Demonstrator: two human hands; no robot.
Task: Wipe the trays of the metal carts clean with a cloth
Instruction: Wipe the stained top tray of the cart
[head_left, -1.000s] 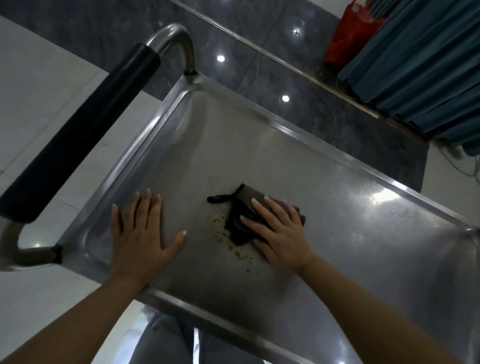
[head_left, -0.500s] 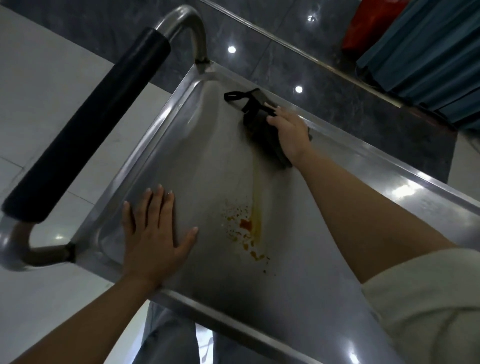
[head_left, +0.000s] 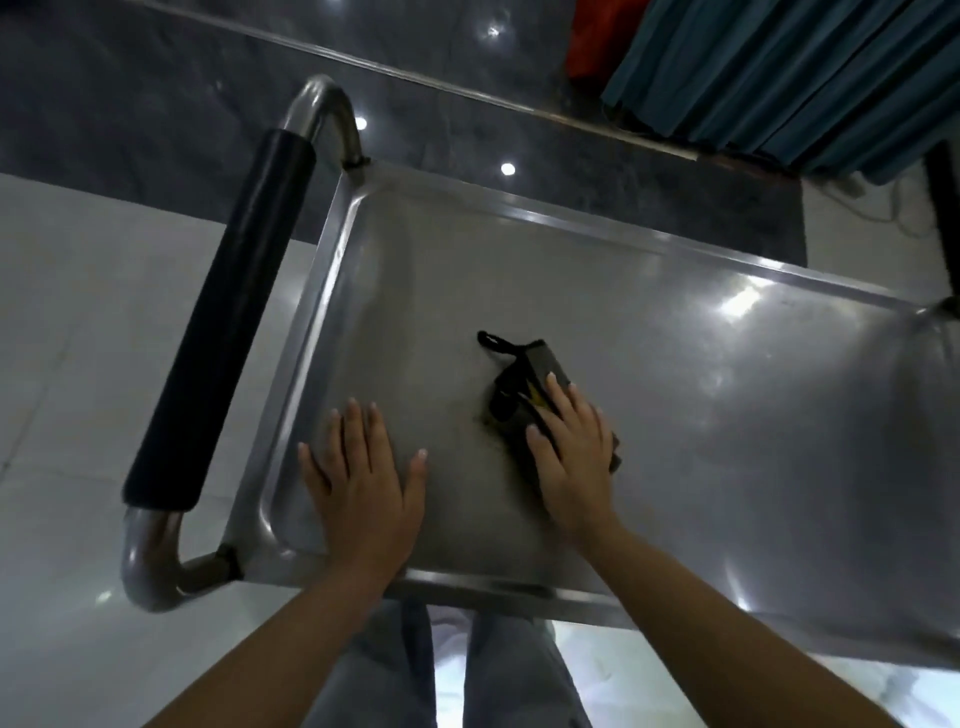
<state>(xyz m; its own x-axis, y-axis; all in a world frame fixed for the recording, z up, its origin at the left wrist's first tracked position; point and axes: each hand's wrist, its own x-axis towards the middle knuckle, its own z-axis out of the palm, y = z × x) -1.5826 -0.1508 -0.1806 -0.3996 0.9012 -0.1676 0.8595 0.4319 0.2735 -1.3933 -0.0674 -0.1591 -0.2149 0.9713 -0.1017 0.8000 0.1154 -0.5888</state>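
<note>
The top tray (head_left: 675, 322) of a metal cart fills the view. A dark folded cloth (head_left: 522, 387) with a small loop lies near the tray's middle. My right hand (head_left: 574, 457) presses flat on the cloth with straight fingers and covers its near part. A yellowish smear shows on the cloth beside my fingers. My left hand (head_left: 361, 486) rests flat, fingers spread, on the tray's near left corner. A few faint specks remain on the metal just left of the cloth.
The cart's push handle (head_left: 223, 322) with a black grip runs along the left end. Teal curtains (head_left: 779, 78) and a red object (head_left: 592, 36) stand beyond the far rim. My legs show below the near rim on the glossy floor.
My right hand has dragged the cloth back from the tray's far edge to the middle, over the orange stain, which is now mostly gone. My left hand has stayed put.
</note>
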